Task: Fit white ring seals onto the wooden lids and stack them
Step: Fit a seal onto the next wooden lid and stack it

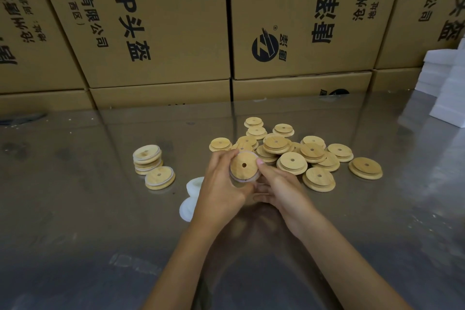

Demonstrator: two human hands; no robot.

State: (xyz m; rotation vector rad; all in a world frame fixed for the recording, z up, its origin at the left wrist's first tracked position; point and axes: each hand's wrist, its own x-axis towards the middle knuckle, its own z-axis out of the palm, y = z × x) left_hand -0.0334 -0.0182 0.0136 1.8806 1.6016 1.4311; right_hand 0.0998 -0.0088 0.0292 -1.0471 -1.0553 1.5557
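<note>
Both hands hold one lid (244, 165) just above the table (75, 209), at centre. The left hand (221, 184) cups the lid's left and near edge; the right hand (279, 184) pinches its right edge, thumb tip on the rim. A white seal (254, 177) shows around the lid's near and right rim, apparently part-seated.

Finished lids lie to the left: a short stack (147, 158) and one single lid (160, 177) just near of it. Unsealed lids form a loose pile (292, 153) to the right and far side. Spare seals (192, 196) lie left of the left wrist, partly hidden.

Likely faults from here:
- The seal may roll or twist if it is pushed on from one side only (it appears soft).
- A section may spring off the rim if the left hand relaxes before the full circle is seated.
- The stack leans slightly; a lid placed off-centre could topple it.
</note>
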